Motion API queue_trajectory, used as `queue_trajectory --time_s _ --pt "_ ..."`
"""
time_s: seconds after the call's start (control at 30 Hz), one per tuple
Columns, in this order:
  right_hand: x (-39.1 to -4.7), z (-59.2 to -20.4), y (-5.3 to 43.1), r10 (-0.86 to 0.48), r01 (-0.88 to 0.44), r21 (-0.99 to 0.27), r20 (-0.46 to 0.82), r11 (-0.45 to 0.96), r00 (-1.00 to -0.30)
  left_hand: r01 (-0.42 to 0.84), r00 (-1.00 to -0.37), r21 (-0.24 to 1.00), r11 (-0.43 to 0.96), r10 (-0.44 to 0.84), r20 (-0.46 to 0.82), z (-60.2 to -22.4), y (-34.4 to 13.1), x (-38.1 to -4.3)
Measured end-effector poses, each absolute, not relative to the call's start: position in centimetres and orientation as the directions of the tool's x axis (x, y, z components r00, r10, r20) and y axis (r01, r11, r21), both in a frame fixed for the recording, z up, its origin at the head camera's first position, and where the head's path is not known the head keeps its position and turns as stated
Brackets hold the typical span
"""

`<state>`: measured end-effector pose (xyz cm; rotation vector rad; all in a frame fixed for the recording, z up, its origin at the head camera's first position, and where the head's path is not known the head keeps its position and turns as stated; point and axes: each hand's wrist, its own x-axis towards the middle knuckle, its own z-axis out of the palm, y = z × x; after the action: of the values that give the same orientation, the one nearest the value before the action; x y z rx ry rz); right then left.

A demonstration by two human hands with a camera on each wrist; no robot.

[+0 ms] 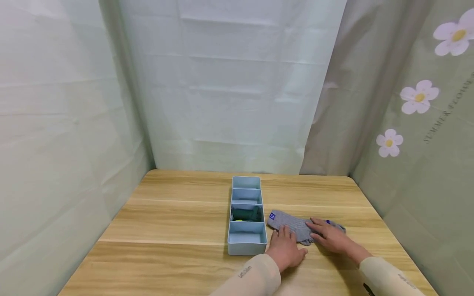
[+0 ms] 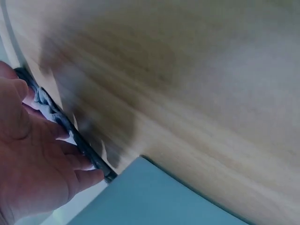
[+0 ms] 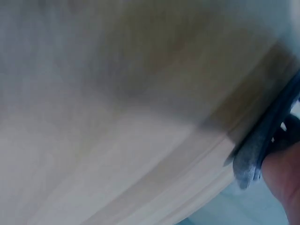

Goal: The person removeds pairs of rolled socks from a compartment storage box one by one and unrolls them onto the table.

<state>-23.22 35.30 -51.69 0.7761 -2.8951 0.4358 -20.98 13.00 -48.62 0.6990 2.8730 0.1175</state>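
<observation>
Grey socks (image 1: 289, 222) with blue labels lie on the table to the right of the box; whether there are one or two is hidden by the hands. My left hand (image 1: 286, 248) rests its extended fingertips on their near edge. In the left wrist view those fingers (image 2: 65, 152) touch the thin dark edge of the sock fabric. Across the middle of the socks, my right hand (image 1: 329, 237) lies with its fingers stretched out. The right wrist view catches only part of that hand (image 3: 283, 176) beside the fabric (image 3: 248, 157).
A light blue divided box (image 1: 247, 248) stands just left of the socks. One of its compartments holds a dark green rolled item (image 1: 244, 214). The wooden table (image 1: 166, 230) is bordered by hanging curtains (image 1: 229, 102) at the back and sides.
</observation>
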Motion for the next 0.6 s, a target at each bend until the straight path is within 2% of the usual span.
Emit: queue_trajectory --time_s 0.23,0.43,0.6 --pt "-22.6 -52.0 33.7 -0.311 -0.342 -0.333 0.143 0.879 -0.94 0.445 -0.88 0.125 0.887 0.459 -0.123 -48.7 12.9 -21.5" --pt "-22.1 -52.4 32.8 -0.241 -0.291 -0.335 0.183 0.896 -0.953 0.467 -0.868 0.118 0.876 0.48 -0.131 -48.8 13.3 -21.3" --pt "-21.3 -52.6 31.3 -0.16 -0.246 -0.318 0.273 0.915 -0.949 0.489 -0.86 0.06 0.87 0.493 -0.134 -48.9 13.6 -21.0"
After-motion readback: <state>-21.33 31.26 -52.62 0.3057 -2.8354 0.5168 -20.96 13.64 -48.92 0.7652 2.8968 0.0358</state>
